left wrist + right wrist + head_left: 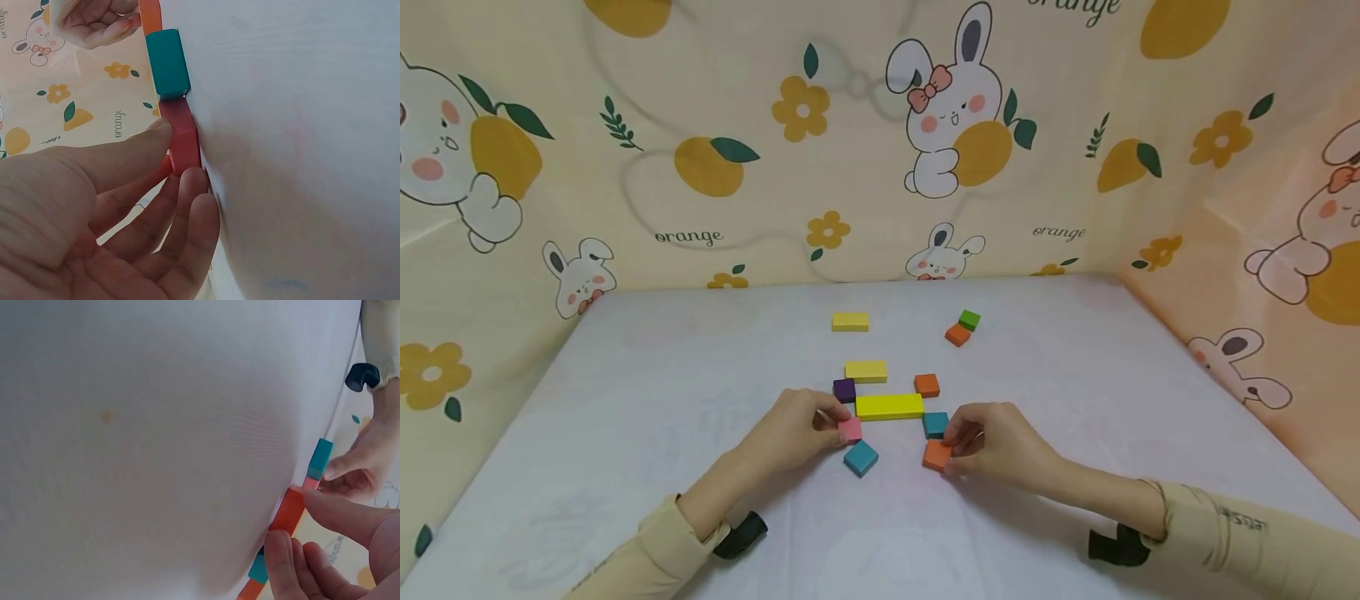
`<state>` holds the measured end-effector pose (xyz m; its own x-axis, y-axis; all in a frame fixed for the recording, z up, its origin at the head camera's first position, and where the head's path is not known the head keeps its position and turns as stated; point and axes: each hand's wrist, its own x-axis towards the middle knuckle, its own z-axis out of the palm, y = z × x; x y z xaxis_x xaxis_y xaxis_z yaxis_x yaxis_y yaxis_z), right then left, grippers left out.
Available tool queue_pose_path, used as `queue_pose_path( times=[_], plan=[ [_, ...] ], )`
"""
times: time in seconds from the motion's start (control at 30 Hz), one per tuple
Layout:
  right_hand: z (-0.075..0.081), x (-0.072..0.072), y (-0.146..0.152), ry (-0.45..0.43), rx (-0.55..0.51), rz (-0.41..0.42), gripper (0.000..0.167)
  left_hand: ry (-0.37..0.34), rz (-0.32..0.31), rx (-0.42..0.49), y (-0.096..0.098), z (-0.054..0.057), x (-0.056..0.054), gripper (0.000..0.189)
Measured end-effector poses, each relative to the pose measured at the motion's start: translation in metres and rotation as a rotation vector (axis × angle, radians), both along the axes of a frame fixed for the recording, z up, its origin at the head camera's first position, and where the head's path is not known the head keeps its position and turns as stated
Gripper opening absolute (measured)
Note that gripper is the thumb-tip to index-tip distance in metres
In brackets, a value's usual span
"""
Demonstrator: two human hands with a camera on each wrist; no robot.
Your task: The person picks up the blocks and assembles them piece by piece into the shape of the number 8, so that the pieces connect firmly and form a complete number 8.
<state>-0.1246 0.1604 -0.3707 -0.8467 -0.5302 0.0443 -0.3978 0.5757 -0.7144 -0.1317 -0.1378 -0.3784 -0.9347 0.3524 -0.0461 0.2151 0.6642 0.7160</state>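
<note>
My left hand pinches a small pink block between thumb and fingers; in the left wrist view this pink block looks dark red beside a teal block. That teal block lies turned at an angle, nearer me. On the other side my right hand holds an orange block by its edges, and the right wrist view shows thumb and fingertips on the orange block. Just beyond it sits another teal block. A long yellow block lies between the two sides.
A purple block and a shorter yellow block lie beyond the left hand. Another orange block is past the long block's right end. Farther back are a yellow block, a green block and an orange block.
</note>
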Motion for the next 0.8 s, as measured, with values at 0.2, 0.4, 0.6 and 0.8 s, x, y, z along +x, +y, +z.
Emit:
queue_pose_path(
  times=[0.2, 0.4, 0.6, 0.8],
  plan=[
    [-0.0024, 0.0004, -0.0023, 0.013, 0.006, -0.013, 0.028, 0.007, -0.005, 0.006, -0.0009, -0.0002, 0.0001, 0.019],
    [-0.0008, 0.0015, -0.0062, 0.019, 0.014, -0.024, 0.028, -0.002, -0.002, 0.006, -0.0001, -0.0002, 0.0001, 0.019],
    [0.0005, 0.0016, -0.0082, 0.024, -0.004, -0.021, 0.028, -0.002, -0.001, 0.011, 0.0, -0.0016, 0.0003, 0.02],
    [-0.0004, 0.0013, -0.0094, 0.031, 0.006, -0.021, 0.028, 0.005, -0.001, 0.008, -0.0004, -0.0015, 0.0002, 0.02]
  ],
)
